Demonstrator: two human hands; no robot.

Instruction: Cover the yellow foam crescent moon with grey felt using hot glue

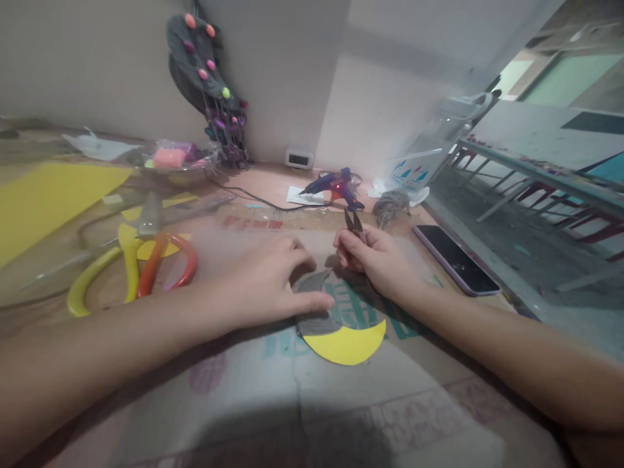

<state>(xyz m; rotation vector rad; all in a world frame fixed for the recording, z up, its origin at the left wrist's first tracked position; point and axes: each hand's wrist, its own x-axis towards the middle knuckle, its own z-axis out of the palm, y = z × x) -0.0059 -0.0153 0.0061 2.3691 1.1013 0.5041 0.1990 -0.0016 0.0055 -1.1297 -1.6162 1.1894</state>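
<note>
A yellow crescent cutout [348,344], its upper part wound with grey yarn [319,318], lies on the printed cardboard. My left hand [277,279] holds it down, thumb across the wound yarn and the other fingers curled at its far side, partly hidden. In my right hand [373,257] is a small pair of thread snips [354,224], dark pointed blades sticking up away from me and slightly apart. The fingers are closed around the handles, which are mostly hidden. My right hand is just beyond the crescent's upper right, not touching it.
Behind my hands lie a blue glue gun [336,187] with a red light and a grey yarn bundle [391,205]. A phone [455,259] is at right. Scissors [131,266] and yellow sheet [58,201] lie left. A pompom-studded grey crescent [195,65] hangs behind.
</note>
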